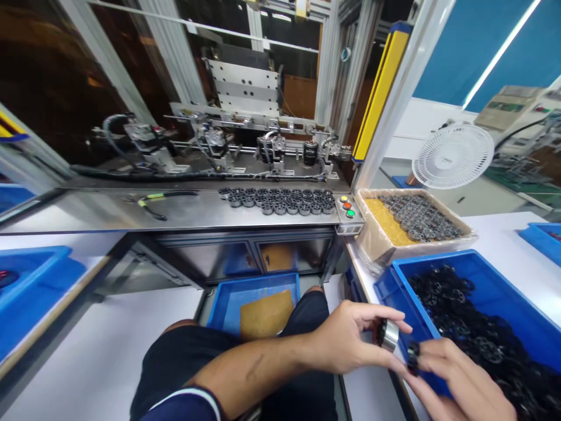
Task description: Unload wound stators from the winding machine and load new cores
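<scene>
My left hand (344, 339) grips a short silver metal ring (389, 335) between thumb and fingers, with darker parts on its inner side. Just to the right, my right hand (456, 374) pinches a small black round part (412, 356), slightly blurred. The two parts are close together but apart, over the near left edge of a blue bin (517, 286). Many black round plastic parts (486, 345) fill the lower portion of that bin.
Rows of black round parts (280, 200) and pliers (162, 199) lie on the steel ledge, beside a button box (349, 219). Behind stands a machine (245, 88). A lined carton (381, 248) and a white fan (453, 155) are at right; a blue tray (225, 304) sits below.
</scene>
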